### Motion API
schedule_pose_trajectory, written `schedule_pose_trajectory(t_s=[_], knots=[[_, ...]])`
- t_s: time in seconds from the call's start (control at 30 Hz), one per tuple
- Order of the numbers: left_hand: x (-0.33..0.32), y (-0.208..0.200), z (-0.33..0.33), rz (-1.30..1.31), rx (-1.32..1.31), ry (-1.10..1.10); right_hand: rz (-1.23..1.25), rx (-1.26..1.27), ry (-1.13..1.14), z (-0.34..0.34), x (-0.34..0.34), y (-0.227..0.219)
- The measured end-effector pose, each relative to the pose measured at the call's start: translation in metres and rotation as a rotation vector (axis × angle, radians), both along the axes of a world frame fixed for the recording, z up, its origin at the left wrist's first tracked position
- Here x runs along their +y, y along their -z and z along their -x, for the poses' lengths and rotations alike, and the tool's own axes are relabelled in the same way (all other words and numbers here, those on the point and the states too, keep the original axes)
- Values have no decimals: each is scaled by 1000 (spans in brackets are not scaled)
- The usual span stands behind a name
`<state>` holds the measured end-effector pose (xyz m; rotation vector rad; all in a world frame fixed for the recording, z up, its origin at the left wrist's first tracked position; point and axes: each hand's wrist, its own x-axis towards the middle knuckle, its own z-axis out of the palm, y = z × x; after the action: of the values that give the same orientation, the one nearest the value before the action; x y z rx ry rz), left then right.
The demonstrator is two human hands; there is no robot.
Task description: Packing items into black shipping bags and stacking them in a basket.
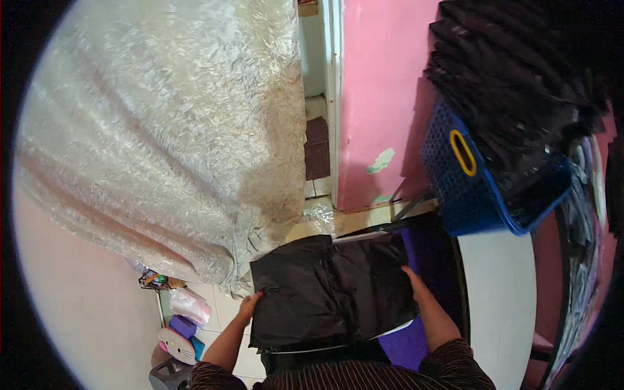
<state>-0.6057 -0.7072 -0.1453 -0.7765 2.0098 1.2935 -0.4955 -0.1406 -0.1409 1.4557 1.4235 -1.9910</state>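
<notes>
- Two bare hands, the left hand (pixel 247 308) and the right hand (pixel 415 286), are set at opposite short edges of a black plastic sheet stack (pixel 292 292); their fingers are partly hidden, so I cannot tell whether they pinch it or only steady it.
- The stack lies directly between them, its long axis running from one hand to the other, tipped slightly upward toward the right; both touch it, neither nearer. It is roughly rectangular, thin, creased and dull-sheened, with pale edges peeking out.
- Just beside the right hand, a smooth purple covering (pixel 404 344) shows.
- Beyond the left hand hangs a crinkled, silvery curtain (pixel 162 117).
- Farther beyond the right hand, a perforated blue basket (pixel 444 179) with a yellow-rimmed handle carries heaped, glossy black plastic (pixel 510 84), against a pink wall (pixel 385 84).
</notes>
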Motion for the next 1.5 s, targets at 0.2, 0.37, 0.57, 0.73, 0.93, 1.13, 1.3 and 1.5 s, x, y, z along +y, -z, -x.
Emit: schedule_pose_trajectory(t_s=[0.2,0.37,0.57,0.73,0.93,1.13,1.3,1.5], knots=[[44,82,47,0,-100,64,-70,-142,-26,62,26,34],[109,145,91,103,15,167,3,-57,52,99,85,97],[152,207,153,79,140,197,-168,-17,33,157,126,167],[234,270,186,-27,263,209,-221,164,137,160,197,253],[204,290,234,113,239,173,-554,2,-80,231,165,250],[280,168,185,514,602,560,-1496,-148,-722,218,51,164],[305,165,132,589,647,1023,-1376,-178,-956,212,6,165],[311,187,121,590,666,1030,-1352,-214,-946,214,15,186]])
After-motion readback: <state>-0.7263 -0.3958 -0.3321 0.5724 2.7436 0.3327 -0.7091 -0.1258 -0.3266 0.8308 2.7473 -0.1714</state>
